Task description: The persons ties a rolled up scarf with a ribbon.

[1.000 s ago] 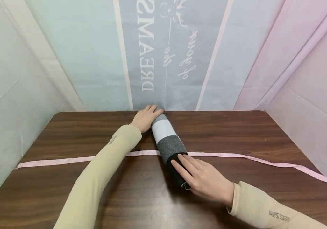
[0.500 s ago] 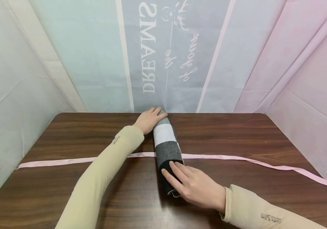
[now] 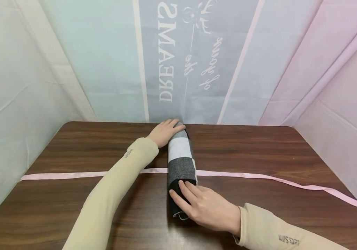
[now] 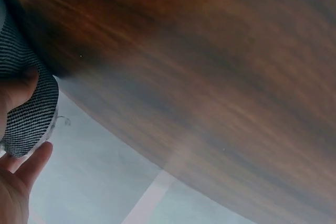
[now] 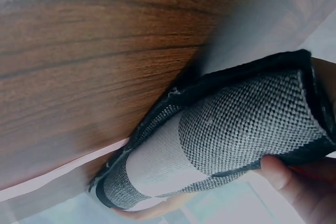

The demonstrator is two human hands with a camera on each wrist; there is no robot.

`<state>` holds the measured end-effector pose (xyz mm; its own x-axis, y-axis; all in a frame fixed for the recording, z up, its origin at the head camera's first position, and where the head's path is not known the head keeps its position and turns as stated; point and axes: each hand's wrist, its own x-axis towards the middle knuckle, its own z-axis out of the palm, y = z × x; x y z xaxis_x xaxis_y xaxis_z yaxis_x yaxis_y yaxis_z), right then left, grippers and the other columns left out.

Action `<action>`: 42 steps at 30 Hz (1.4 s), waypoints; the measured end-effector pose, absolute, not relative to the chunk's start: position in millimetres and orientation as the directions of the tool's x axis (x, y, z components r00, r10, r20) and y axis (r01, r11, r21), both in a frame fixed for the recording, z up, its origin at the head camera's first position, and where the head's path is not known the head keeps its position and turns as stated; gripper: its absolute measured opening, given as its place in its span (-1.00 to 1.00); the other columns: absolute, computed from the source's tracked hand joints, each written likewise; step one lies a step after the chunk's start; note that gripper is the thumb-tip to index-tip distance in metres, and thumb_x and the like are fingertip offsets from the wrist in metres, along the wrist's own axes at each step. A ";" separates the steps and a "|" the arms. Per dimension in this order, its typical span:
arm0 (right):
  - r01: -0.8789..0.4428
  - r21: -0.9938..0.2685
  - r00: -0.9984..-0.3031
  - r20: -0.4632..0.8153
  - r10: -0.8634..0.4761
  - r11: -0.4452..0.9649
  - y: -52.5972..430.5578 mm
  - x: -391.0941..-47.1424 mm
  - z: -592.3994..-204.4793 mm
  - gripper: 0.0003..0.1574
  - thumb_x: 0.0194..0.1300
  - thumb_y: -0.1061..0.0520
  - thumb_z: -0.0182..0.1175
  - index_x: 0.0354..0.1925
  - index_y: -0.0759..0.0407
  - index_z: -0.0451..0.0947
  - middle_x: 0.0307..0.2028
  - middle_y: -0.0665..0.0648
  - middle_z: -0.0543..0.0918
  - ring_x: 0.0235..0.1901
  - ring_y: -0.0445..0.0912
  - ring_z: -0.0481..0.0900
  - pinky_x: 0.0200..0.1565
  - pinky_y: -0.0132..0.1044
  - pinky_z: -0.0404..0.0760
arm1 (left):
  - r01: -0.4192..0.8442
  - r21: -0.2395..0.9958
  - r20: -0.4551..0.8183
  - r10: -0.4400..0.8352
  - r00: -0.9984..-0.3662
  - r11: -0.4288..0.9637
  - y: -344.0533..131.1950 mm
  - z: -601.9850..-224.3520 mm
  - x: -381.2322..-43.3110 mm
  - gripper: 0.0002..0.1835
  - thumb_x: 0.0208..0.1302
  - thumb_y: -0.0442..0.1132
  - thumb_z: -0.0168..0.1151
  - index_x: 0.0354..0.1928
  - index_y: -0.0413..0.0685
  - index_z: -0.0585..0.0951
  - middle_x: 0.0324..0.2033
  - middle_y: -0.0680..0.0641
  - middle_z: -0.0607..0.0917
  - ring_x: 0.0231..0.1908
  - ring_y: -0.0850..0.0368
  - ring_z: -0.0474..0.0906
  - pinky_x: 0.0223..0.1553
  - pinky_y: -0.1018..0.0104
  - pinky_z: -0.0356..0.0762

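A rolled-up woven cloth [image 3: 180,148] with grey, white and black bands lies lengthwise across the middle of the table. My left hand [image 3: 165,132] holds its far end; in the left wrist view, thumb and fingers sit on either side of the grey end of the cloth [image 4: 37,114]. At the near black end, my right hand [image 3: 208,208] grips the roll, fingers over the top. The right wrist view shows the right thumb [image 5: 281,177] against the side of the roll and the cloth's layered edge [image 5: 210,80]. Loose threads hang from the near end.
The brown wood-grain table [image 3: 244,146] reaches a printed cloth backdrop [image 3: 109,69] at its far edge. A pink ribbon [image 3: 244,174] crosses the table from side to side and passes beneath the roll. Pale cloth walls [image 3: 347,104] stand at both sides.
The near end of the roll has swung left with my right hand, so the roll lies straighter, pointing away from me. My left hand keeps its hold at the far end.
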<state>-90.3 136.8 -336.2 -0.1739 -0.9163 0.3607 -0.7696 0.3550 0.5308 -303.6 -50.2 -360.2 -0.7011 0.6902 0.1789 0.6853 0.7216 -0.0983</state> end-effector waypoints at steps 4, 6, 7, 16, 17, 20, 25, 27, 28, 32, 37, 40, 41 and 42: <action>-0.768 0.531 -0.184 0.350 -0.918 0.357 136.0 -91.7 -336.6 -0.39 0.28 0.27 -0.44 0.10 0.22 0.44 -0.12 0.25 0.63 -0.21 -0.01 0.59 -0.27 -0.33 0.59 | 0.669 -0.073 0.173 0.670 -0.722 0.740 -49.2 -359.5 -303.3 -0.42 0.34 -0.46 -0.10 0.34 0.16 0.24 0.27 -0.15 0.29 0.23 -0.11 0.30 0.13 0.07 0.42; -0.767 0.533 -0.187 0.347 -0.919 0.357 135.7 -93.0 -336.7 -0.42 0.25 0.28 -0.38 0.10 0.21 0.44 -0.12 0.24 0.63 -0.21 -0.01 0.58 -0.27 -0.33 0.59 | 0.661 -0.076 0.171 0.662 -0.729 0.747 -48.8 -358.6 -303.2 -0.43 0.35 -0.46 -0.12 0.35 0.17 0.23 0.28 -0.16 0.29 0.24 -0.10 0.29 0.13 0.08 0.42; -0.768 0.531 -0.188 0.347 -0.919 0.358 135.7 -93.7 -336.6 -0.44 0.24 0.28 -0.33 0.10 0.21 0.45 -0.12 0.24 0.63 -0.21 -0.01 0.58 -0.27 -0.33 0.60 | 0.659 -0.078 0.170 0.661 -0.731 0.748 -48.5 -358.1 -303.1 -0.42 0.36 -0.46 -0.12 0.35 0.17 0.23 0.27 -0.16 0.29 0.24 -0.11 0.29 0.14 0.08 0.42; -0.779 0.509 -0.221 0.324 -0.920 0.366 132.7 -99.6 -337.4 -0.38 0.00 0.14 0.11 0.11 0.20 0.43 -0.11 0.24 0.63 -0.18 0.00 0.59 -0.21 -0.30 0.60 | 0.609 -0.081 0.093 0.615 -0.783 0.789 -48.5 -356.4 -302.6 -0.35 0.37 -0.45 -0.16 0.42 0.23 0.06 0.40 -0.20 0.11 0.36 -0.12 0.12 0.25 0.07 0.29; -0.779 0.509 -0.223 0.320 -0.921 0.366 132.4 -100.1 -337.7 -0.37 -0.01 0.13 0.14 0.11 0.20 0.43 -0.11 0.23 0.63 -0.18 -0.01 0.58 -0.21 -0.31 0.60 | 0.607 -0.078 0.086 0.612 -0.786 0.791 -48.4 -356.4 -302.7 -0.35 0.38 -0.45 -0.17 0.42 0.24 0.05 0.40 -0.20 0.09 0.37 -0.11 0.10 0.27 0.07 0.27; -0.784 0.498 -0.232 0.317 -0.920 0.369 132.3 -101.4 -337.8 -0.35 -0.04 0.12 0.20 0.10 0.19 0.44 -0.11 0.23 0.63 -0.18 -0.02 0.59 -0.21 -0.31 0.60 | 0.600 -0.080 0.066 0.605 -0.794 0.796 -47.9 -356.6 -303.3 -0.34 0.39 -0.43 -0.19 0.43 0.25 0.01 0.42 -0.18 0.05 0.39 -0.09 0.05 0.32 0.09 0.19; -0.798 0.461 -0.263 0.312 -0.913 0.388 132.1 -105.0 -338.3 -0.35 -0.06 0.11 0.25 0.09 0.17 0.45 -0.10 0.21 0.64 -0.16 -0.04 0.60 -0.17 -0.30 0.60 | 0.572 -0.100 0.024 0.576 -0.817 0.814 -44.4 -356.0 -303.4 -0.34 0.41 -0.41 -0.23 0.44 0.27 -0.04 0.43 -0.16 -0.01 0.41 -0.07 -0.01 0.36 0.11 0.12; -0.801 0.446 -0.279 0.310 -0.909 0.399 132.0 -106.1 -339.1 -0.35 -0.05 0.12 0.26 0.09 0.16 0.45 -0.09 0.21 0.64 -0.15 -0.04 0.60 -0.16 -0.31 0.60 | 0.562 -0.107 0.010 0.566 -0.824 0.820 -42.2 -354.9 -303.1 -0.35 0.41 -0.41 -0.25 0.44 0.25 -0.06 0.44 -0.17 -0.02 0.42 -0.06 -0.04 0.37 0.12 0.08; -0.803 0.439 -0.287 0.310 -0.906 0.404 131.9 -106.4 -339.5 -0.35 -0.05 0.12 0.26 0.09 0.16 0.44 -0.08 0.21 0.63 -0.14 -0.04 0.60 -0.16 -0.31 0.60 | 0.558 -0.111 0.004 0.562 -0.827 0.822 -41.2 -354.3 -302.8 -0.35 0.42 -0.41 -0.26 0.45 0.24 -0.07 0.44 -0.18 -0.03 0.43 -0.06 -0.05 0.38 0.12 0.06; -0.808 0.409 -0.312 0.312 -0.898 0.423 132.9 -105.7 -341.4 -0.31 -0.08 0.08 0.30 0.10 0.15 0.44 -0.06 0.21 0.63 -0.12 -0.04 0.60 -0.19 -0.31 0.61 | 0.552 -0.133 -0.018 0.555 -0.832 0.823 -38.5 -351.3 -300.9 -0.35 0.41 -0.41 -0.27 0.45 0.20 -0.12 0.44 -0.18 -0.05 0.44 -0.04 -0.11 0.40 0.14 -0.02; -0.811 0.386 -0.343 0.293 -0.892 0.439 134.9 -102.5 -342.2 -0.22 -0.14 0.00 0.36 0.12 0.12 0.43 -0.01 0.22 0.60 -0.07 -0.03 0.58 -0.27 -0.30 0.62 | 0.541 -0.161 -0.034 0.544 -0.839 0.825 -38.5 -349.2 -299.1 -0.33 0.40 -0.38 -0.24 0.45 0.18 -0.16 0.45 -0.14 -0.08 0.45 0.02 -0.16 0.42 0.14 -0.07; -0.810 0.392 -0.350 0.273 -0.896 0.436 135.7 -99.7 -342.1 -0.18 -0.15 -0.04 0.36 0.14 0.10 0.43 0.01 0.23 0.58 -0.04 -0.02 0.57 -0.32 -0.32 0.61 | 0.539 -0.161 -0.035 0.541 -0.840 0.827 -38.1 -349.6 -298.3 -0.34 0.41 -0.37 -0.25 0.45 0.19 -0.16 0.45 -0.13 -0.09 0.45 0.03 -0.18 0.42 0.13 -0.09; -0.809 0.397 -0.350 0.266 -0.898 0.433 135.4 -99.0 -342.0 -0.17 -0.15 -0.05 0.36 0.15 0.10 0.42 0.02 0.23 0.58 -0.03 -0.01 0.56 -0.33 -0.32 0.60 | 0.538 -0.159 -0.034 0.540 -0.841 0.828 -38.9 -349.9 -298.4 -0.34 0.41 -0.36 -0.26 0.45 0.19 -0.16 0.45 -0.13 -0.09 0.45 0.03 -0.18 0.42 0.13 -0.09; -0.808 0.401 -0.352 0.257 -0.900 0.430 135.0 -98.3 -341.9 -0.16 -0.14 -0.06 0.36 0.16 0.10 0.42 0.03 0.24 0.57 -0.02 -0.01 0.56 -0.34 -0.33 0.60 | 0.538 -0.156 -0.032 0.540 -0.841 0.828 -39.7 -350.3 -298.5 -0.34 0.41 -0.36 -0.26 0.45 0.19 -0.17 0.45 -0.13 -0.09 0.45 0.03 -0.18 0.42 0.13 -0.09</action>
<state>-98.3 135.0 -341.9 -0.3516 -0.9002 0.2569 -0.8085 0.4304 0.4014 -298.5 -39.7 -350.3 -0.8408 0.5404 -0.0321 0.5383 0.8283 -0.1557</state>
